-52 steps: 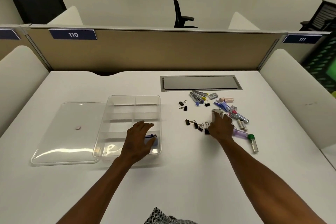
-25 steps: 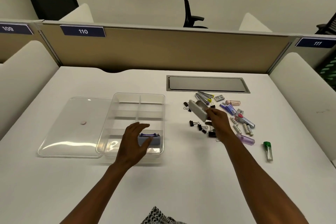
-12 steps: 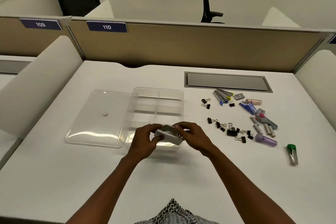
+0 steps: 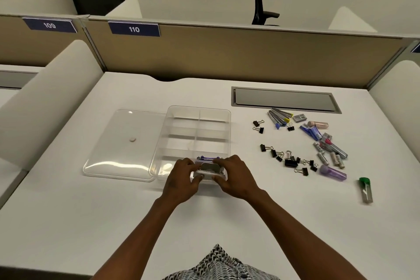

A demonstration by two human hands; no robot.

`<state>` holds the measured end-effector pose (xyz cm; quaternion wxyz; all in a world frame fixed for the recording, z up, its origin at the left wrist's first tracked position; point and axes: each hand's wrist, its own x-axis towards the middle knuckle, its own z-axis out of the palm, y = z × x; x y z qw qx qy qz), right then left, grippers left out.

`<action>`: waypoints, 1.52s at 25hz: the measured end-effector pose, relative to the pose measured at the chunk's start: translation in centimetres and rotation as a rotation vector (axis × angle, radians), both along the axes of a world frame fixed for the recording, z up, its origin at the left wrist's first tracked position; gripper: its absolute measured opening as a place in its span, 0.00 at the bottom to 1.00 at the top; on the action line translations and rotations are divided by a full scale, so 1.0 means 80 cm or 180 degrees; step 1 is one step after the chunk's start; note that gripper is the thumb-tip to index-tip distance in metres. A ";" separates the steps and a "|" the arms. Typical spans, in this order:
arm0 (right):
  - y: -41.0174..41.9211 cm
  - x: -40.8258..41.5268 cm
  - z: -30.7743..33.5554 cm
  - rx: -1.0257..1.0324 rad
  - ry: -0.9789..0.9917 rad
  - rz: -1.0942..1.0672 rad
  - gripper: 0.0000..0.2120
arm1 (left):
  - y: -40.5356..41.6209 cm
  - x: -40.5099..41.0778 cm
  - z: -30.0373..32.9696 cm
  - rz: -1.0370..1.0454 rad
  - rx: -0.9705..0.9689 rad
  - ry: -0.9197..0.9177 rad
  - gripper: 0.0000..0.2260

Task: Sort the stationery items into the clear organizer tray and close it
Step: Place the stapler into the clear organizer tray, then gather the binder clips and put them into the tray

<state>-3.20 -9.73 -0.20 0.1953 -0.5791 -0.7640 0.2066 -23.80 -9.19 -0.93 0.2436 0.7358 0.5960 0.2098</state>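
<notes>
A clear organizer tray (image 4: 197, 111) with several compartments stands on the white desk, its clear lid (image 4: 123, 143) lying flat to its left. Both hands hold a small white and grey stapler (image 4: 209, 169) over the tray's near right compartment. My left hand (image 4: 181, 177) grips its left end and my right hand (image 4: 236, 177) grips its right end. A purple item (image 4: 208, 158) lies in that compartment just behind the stapler. Loose stationery sits to the right: black binder clips (image 4: 288, 160), lead cases (image 4: 278, 117), a purple tube (image 4: 333, 173) and a green-capped tube (image 4: 366, 190).
A grey cable hatch (image 4: 285, 100) is set into the desk behind the stationery. A tan partition (image 4: 227, 52) closes the desk's back, with white side dividers left and right. An office chair stands beyond the partition.
My right hand lifted the stapler from the pile and carried it left to the tray. My left hand came up to hold its other end. It now sits lower over the near right compartment.
</notes>
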 end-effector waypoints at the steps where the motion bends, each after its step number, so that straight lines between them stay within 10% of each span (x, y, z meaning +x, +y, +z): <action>1: 0.001 -0.003 0.001 -0.0012 0.0008 -0.0047 0.23 | 0.001 0.000 0.000 0.0022 -0.0034 0.0002 0.16; 10: 0.002 -0.013 0.001 0.0218 -0.0538 -0.0036 0.09 | 0.009 -0.002 0.001 0.0350 -0.0282 0.0081 0.11; 21: -0.031 0.004 -0.031 0.0988 -0.0144 -0.0187 0.15 | -0.002 0.005 -0.008 0.0143 0.0567 0.0100 0.16; 30: -0.040 0.164 -0.041 0.0150 0.0203 -0.3137 0.23 | -0.001 0.038 0.012 -0.0147 0.0849 -0.0390 0.13; 38: -0.051 0.220 -0.055 -0.0261 -0.0218 -0.2892 0.14 | -0.002 0.138 0.026 -0.0731 0.0877 -0.0516 0.09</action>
